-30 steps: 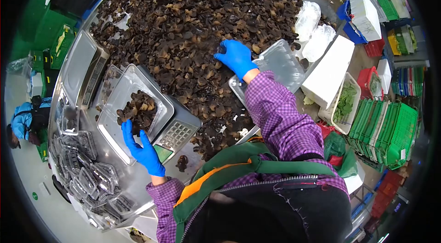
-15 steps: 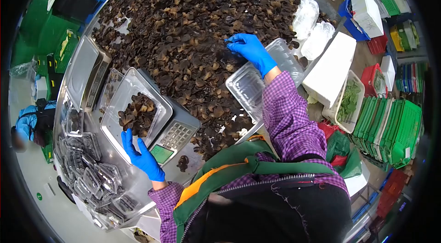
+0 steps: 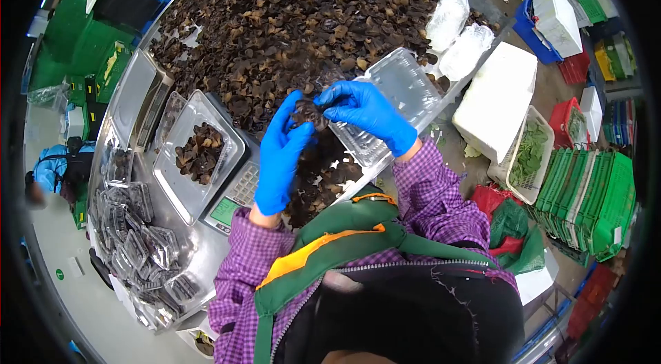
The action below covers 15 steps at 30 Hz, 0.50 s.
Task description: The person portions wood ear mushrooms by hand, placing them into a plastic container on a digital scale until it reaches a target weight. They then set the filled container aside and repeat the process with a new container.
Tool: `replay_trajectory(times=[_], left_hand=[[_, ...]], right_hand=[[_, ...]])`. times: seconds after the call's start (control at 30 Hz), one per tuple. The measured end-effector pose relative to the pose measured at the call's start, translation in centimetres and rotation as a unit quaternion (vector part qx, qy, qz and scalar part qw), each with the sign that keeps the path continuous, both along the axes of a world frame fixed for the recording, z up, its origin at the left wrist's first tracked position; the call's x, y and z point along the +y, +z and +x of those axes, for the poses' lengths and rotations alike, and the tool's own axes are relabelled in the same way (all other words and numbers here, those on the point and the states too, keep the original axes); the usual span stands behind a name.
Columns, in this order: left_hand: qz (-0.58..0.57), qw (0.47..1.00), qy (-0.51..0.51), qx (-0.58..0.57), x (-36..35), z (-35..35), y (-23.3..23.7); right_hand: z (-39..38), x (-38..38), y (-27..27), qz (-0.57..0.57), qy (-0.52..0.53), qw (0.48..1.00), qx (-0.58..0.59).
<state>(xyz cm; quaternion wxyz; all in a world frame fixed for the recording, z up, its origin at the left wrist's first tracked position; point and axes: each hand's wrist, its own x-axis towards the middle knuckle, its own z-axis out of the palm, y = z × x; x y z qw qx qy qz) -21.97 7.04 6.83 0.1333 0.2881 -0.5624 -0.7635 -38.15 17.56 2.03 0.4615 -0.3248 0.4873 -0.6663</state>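
My left hand and my right hand, both in blue gloves, meet over the near edge of a heap of wood ear mushrooms. Between their fingertips is a dark wood ear mushroom; both hands appear to grip it. To the left, a digital scale with a lit green display bears a clear tray holding a small pile of wood ear mushrooms. Partly behind my right hand are clear plastic trays.
Several packed clear boxes are piled at the table's left edge. White plastic bags and a white foam box stand at the right, beside a basket of green leaves and stacked green crates. A person in blue is at far left.
My left hand has moved from beside the scale tray to the right, over the heap. My right hand has drawn back toward it from the heap, and a mushroom is now between them.
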Motion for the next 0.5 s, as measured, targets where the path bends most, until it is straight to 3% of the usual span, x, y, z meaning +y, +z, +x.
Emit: replay_trajectory(times=[0.17,0.33,0.5], left_hand=[[-0.075,0.994,-0.002,0.082,3.6,-3.0,-1.5],[-0.126,0.984,-0.036,0.123,7.6,-5.2,-2.1],[-0.059,0.989,-0.063,0.124,11.5,-7.3,-1.8]], right_hand=[[-0.2,4.1,-0.2,-0.079,-0.057,0.994,-0.058],[-0.6,9.0,0.5,-0.085,-0.107,0.987,-0.089],[-0.6,13.9,0.7,-0.071,-0.18,0.97,-0.149]])
